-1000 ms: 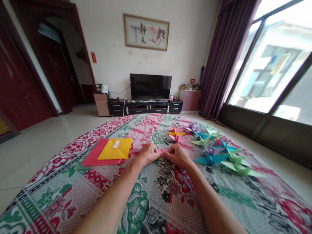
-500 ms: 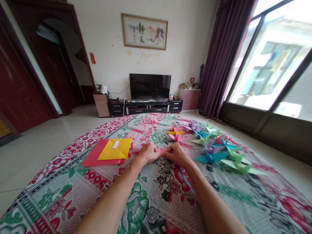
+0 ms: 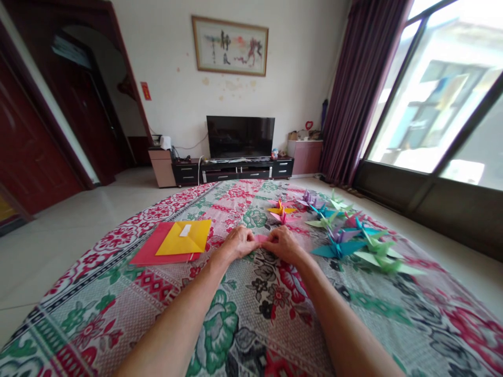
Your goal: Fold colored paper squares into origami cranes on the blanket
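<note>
A small piece of pink folded paper (image 3: 260,239) shows between my two hands, just above or on the patterned tablecloth (image 3: 251,314). My left hand (image 3: 240,243) pinches its left end with thumb and fingers. At the right end, my right hand (image 3: 283,243) grips it with bent fingers. Much of the paper is hidden behind the fingers. Right beyond my right hand stand a pink paper crane (image 3: 282,217) and a yellow paper crane (image 3: 280,208).
Several finished paper cranes, among them a blue crane (image 3: 338,248) and a green crane (image 3: 387,257), spread across the right side. On the left, a yellow paper sheet (image 3: 188,243) with a white slip lies over red paper (image 3: 147,251). A television (image 3: 240,137) stands beyond the table.
Both hands keep hold of the pink paper in almost the same place, with only slight finger movement. The whole view has shifted a little.
</note>
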Available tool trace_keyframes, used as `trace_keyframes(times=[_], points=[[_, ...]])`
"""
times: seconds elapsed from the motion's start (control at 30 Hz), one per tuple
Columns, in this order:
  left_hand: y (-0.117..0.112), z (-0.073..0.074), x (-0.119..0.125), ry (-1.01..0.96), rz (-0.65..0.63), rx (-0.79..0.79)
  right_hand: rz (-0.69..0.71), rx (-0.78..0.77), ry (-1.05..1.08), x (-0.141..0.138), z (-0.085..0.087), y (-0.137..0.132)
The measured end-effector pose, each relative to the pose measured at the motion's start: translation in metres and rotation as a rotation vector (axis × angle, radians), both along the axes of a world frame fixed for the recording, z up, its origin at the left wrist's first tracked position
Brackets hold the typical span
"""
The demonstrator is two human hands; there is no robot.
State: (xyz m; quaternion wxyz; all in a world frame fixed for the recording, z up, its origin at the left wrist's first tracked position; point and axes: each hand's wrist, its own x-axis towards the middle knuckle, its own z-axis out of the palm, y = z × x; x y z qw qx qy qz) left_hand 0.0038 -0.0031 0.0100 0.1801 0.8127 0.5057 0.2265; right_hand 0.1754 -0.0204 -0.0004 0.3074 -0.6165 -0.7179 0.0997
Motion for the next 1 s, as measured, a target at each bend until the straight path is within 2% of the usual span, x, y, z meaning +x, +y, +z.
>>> trace_keyframes(times=[0.23, 0.43, 0.63, 0.7, 0.8, 0.9, 1.0], points=[[0.007, -0.002, -0.006, -0.017, -0.065, -0.022, 0.017, -0.002, -0.009, 0.000, 0.002, -0.001], [0.007, 0.000, -0.009, -0.024, -0.092, -0.024, -0.025, 0.002, -0.003, 0.001, -0.003, 0.001], [0.006, 0.002, -0.013, -0.088, -0.093, -0.078, 0.054, -0.008, -0.043, 0.001, 0.002, -0.002], [0.005, 0.000, -0.012, -0.119, -0.039, -0.027, 0.056, 0.000, -0.050, 0.000, 0.004, -0.002], [0.004, -0.004, -0.009, -0.150, 0.008, 0.140, 0.041, 0.030, -0.049, -0.002, 0.006, -0.003], [0.004, -0.007, -0.005, -0.169, -0.042, 0.247, 0.071, 0.058, -0.008, -0.003, 0.003, -0.003], [0.001, -0.004, -0.001, -0.212, -0.098, 0.207, 0.156, 0.066, 0.113, -0.005, 0.000, -0.001]])
